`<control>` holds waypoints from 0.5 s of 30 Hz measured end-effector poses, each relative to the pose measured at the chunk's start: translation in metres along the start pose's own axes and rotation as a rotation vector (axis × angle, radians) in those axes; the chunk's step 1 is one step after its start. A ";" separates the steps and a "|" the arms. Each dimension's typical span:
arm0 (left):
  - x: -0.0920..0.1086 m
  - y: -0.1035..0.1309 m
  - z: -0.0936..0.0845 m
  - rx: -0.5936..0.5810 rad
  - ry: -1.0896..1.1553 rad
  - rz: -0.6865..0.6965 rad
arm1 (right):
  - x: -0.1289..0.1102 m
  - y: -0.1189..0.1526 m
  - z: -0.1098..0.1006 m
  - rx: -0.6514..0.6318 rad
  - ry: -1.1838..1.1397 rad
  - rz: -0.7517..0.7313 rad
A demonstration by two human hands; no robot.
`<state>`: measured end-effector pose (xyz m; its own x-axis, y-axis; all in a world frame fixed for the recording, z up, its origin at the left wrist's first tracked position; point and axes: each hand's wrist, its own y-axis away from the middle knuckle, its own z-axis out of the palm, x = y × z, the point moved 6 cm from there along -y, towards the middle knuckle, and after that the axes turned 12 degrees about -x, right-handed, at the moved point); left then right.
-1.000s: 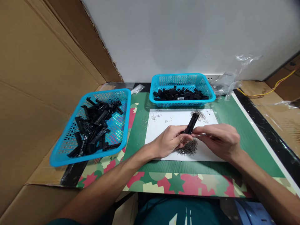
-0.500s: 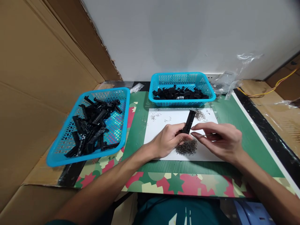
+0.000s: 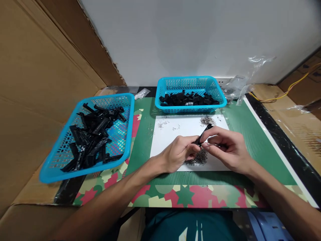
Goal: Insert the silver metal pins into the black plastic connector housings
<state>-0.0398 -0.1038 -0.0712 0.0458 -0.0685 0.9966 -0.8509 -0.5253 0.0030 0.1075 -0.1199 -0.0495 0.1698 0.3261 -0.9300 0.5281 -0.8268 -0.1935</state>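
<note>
A long black plastic part (image 3: 206, 129) is pinched between the thumb and fingers of my left hand (image 3: 178, 150), above a white sheet (image 3: 165, 137). My right hand (image 3: 229, 147) is closed on a thin metal tool (image 3: 217, 145), whose tip meets the near end of the black part; the fingertips touch the part and cover some of it. Below the hands lies a pile of small metal springs (image 3: 199, 158), partly hidden. Another small pile of springs (image 3: 207, 120) sits at the sheet's back right, and a few loose ones (image 3: 160, 125) at its left.
On the left stands a blue basket (image 3: 132, 127) of long black parts. A second blue basket (image 3: 190, 109), holding smaller black pieces, is behind the sheet. Clear plastic bags (image 3: 235, 87) and a yellow cable (image 3: 286, 92) lie at the back right. A cardboard wall (image 3: 37, 83) rises at the left.
The black part has tilted over and looks shorter from here. My right hand has moved in over it, fingertips now touching it. The whole view has shifted slightly.
</note>
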 end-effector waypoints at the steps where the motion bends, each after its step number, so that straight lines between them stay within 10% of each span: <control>1: 0.001 0.000 0.000 0.000 0.003 -0.002 | 0.000 0.000 0.000 -0.004 -0.016 -0.001; 15: 0.002 -0.004 0.002 -0.015 0.040 0.060 | 0.003 -0.003 0.002 -0.035 -0.134 -0.020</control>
<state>-0.0358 -0.1037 -0.0691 -0.0257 -0.0653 0.9975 -0.8593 -0.5084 -0.0554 0.1047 -0.1179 -0.0521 0.0477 0.2759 -0.9600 0.5595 -0.8036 -0.2031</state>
